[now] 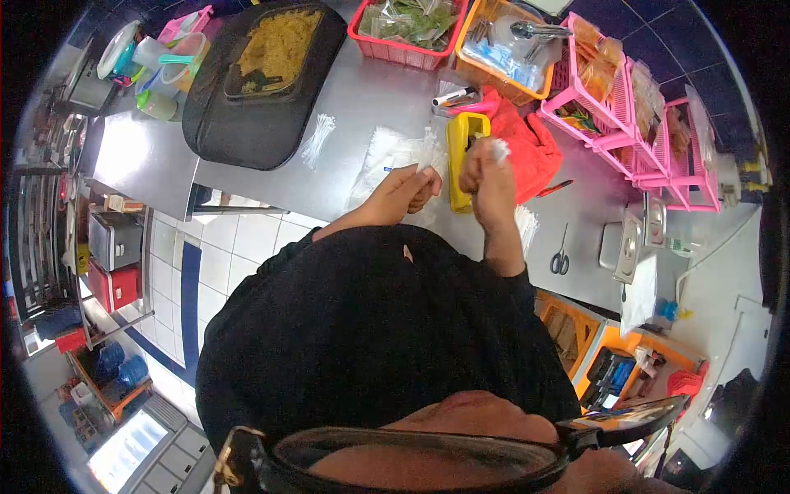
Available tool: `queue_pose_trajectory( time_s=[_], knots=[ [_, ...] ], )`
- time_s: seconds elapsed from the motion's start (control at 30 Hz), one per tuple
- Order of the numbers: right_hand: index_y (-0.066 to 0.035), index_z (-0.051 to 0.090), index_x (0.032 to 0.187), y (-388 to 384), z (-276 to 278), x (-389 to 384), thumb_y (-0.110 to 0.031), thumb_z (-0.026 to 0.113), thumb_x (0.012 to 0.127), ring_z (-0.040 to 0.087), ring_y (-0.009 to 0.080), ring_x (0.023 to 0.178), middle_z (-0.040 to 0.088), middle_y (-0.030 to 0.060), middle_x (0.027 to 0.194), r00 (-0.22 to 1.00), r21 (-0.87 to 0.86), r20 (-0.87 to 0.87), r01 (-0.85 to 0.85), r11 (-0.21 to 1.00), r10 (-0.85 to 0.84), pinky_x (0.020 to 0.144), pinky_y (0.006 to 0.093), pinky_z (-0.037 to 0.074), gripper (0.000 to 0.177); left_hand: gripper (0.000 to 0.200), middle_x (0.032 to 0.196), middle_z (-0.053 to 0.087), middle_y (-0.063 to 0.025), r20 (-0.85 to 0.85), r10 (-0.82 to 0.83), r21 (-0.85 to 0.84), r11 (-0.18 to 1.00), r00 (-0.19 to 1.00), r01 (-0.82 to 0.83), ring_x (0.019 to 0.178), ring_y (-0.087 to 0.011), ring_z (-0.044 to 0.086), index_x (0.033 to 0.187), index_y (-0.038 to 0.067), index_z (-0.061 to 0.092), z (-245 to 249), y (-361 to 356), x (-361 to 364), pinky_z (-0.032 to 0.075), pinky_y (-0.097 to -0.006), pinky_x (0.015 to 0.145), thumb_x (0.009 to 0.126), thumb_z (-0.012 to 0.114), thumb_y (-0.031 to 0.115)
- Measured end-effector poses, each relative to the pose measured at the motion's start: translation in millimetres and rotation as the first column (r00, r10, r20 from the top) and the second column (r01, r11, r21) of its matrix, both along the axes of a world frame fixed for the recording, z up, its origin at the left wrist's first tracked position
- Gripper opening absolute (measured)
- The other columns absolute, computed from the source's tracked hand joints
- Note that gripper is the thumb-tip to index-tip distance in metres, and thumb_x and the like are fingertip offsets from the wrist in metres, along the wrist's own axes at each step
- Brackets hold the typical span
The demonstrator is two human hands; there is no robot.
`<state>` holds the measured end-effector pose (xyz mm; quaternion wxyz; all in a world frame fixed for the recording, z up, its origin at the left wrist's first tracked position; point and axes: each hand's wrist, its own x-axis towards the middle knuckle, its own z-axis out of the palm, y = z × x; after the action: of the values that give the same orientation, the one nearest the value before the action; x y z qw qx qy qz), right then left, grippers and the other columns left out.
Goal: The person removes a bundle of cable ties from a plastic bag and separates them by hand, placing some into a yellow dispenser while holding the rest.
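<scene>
My left hand [409,191] is closed, its thumb and curled fingers at the lower end of a bundle of thin white strips [430,150]. Right of it my right hand [484,177] is a loose fist, thumb up, with a small white piece [499,150] at the thumb tip; I cannot tell what that piece is. Between the hands stands a yellow tape dispenser [458,185], partly hidden by the right hand. White plastic bags [374,165] lie flat beside the left hand. Another bundle of white strips [318,140] rests farther left on the steel table [337,90].
A red cloth [531,152] lies beyond my right hand, with black scissors [560,262] nearer me. At the back are a red basket [403,53], an orange basket [502,78] and pink racks [609,123]. A black tub [214,123] with yellow food stands left.
</scene>
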<state>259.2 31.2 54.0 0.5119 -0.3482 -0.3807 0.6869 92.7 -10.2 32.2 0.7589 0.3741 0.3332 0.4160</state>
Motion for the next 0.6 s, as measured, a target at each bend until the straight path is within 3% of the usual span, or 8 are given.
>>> queue_pose_trajectory(
  time_s=[0.07, 0.2, 0.3, 0.4, 0.5, 0.6],
  knots=[
    [-0.01, 0.049, 0.085, -11.2, -2.4, -13.6, -0.023, 0.045, 0.093, 0.03, 0.0037, 0.046, 0.035, -0.0054, 0.056, 0.991, -0.051, 0.136, 0.01, 0.999, -0.003, 0.042, 0.0206, 0.024, 0.016, 0.032, 0.055, 0.026, 0.0081, -0.001, 0.003, 0.015, 1.0, 1.0, -0.003, 0.046, -0.0038, 0.021, 0.081, 0.005, 0.05, 0.9, 0.3, 0.6, 0.018, -0.0209, 0.044, 0.096, 0.036, 0.029],
    [-0.007, 0.053, 0.087, -18.0, -7.2, -25.4, -0.018, 0.054, 0.089, 0.036, 0.0024, 0.047, 0.043, -0.005, 0.057, 0.969, 0.028, 0.24, -0.062, 0.998, 0.054, 0.042, 0.0195, 0.025, 0.011, 0.032, 0.055, 0.026, 0.0081, 0.017, 0.01, 0.027, 1.0, 1.0, -0.011, 0.046, -0.0039, 0.021, 0.082, 0.005, 0.051, 1.2, -0.7, 1.9, 0.018, -0.0212, 0.044, 0.096, 0.036, 0.029],
    [-0.007, 0.053, 0.085, -18.2, -6.0, -26.9, -0.018, 0.056, 0.088, 0.038, 0.0025, 0.047, 0.046, -0.004, 0.058, 0.965, 0.062, 0.263, -0.01, 0.998, -0.006, 0.041, 0.0198, 0.026, 0.012, 0.034, 0.055, 0.026, 0.0076, 0.005, 0.02, 0.008, 1.0, 1.0, -0.02, 0.046, -0.0043, 0.021, 0.082, 0.005, 0.051, 2.1, 0.2, 1.3, 0.018, -0.0217, 0.044, 0.096, 0.036, 0.032],
    [-0.008, 0.052, 0.083, -16.5, -7.8, -29.4, -0.018, 0.055, 0.088, 0.035, 0.0028, 0.044, 0.042, -0.0046, 0.056, 0.961, 0.048, 0.231, 0.144, 0.988, -0.151, 0.04, 0.0204, 0.023, 0.012, 0.036, 0.054, 0.026, 0.0071, -0.001, 0.041, 0.006, 0.999, 0.999, -0.041, 0.046, -0.0043, 0.022, 0.084, 0.003, 0.052, 2.4, 1.2, 1.1, 0.018, -0.0215, 0.043, 0.096, 0.035, 0.033],
    [-0.009, 0.05, 0.08, -9.1, 0.2, -25.7, -0.023, 0.051, 0.091, 0.03, 0.0037, 0.042, 0.039, -0.0047, 0.055, 0.958, -0.014, 0.045, 0.284, 0.959, -0.283, 0.039, 0.0215, 0.021, 0.018, 0.038, 0.053, 0.026, 0.0069, -0.001, 0.027, -0.015, 1.0, 1.0, -0.027, 0.045, -0.0044, 0.021, 0.085, 0.001, 0.052, 2.8, 1.9, 0.8, 0.017, -0.0216, 0.042, 0.096, 0.033, 0.033],
    [-0.01, 0.048, 0.08, 3.5, -5.0, -9.4, -0.029, 0.045, 0.093, 0.027, 0.0043, 0.041, 0.036, -0.0045, 0.055, 0.956, -0.034, -0.188, 0.223, 0.974, -0.225, 0.039, 0.0218, 0.02, 0.023, 0.039, 0.053, 0.026, 0.0064, 0.028, -0.029, -0.042, 0.999, 0.999, 0.03, 0.044, -0.0048, 0.02, 0.085, 0.001, 0.052, 2.9, 2.8, -1.1, 0.017, -0.022, 0.041, 0.095, 0.032, 0.032]
  ],
)
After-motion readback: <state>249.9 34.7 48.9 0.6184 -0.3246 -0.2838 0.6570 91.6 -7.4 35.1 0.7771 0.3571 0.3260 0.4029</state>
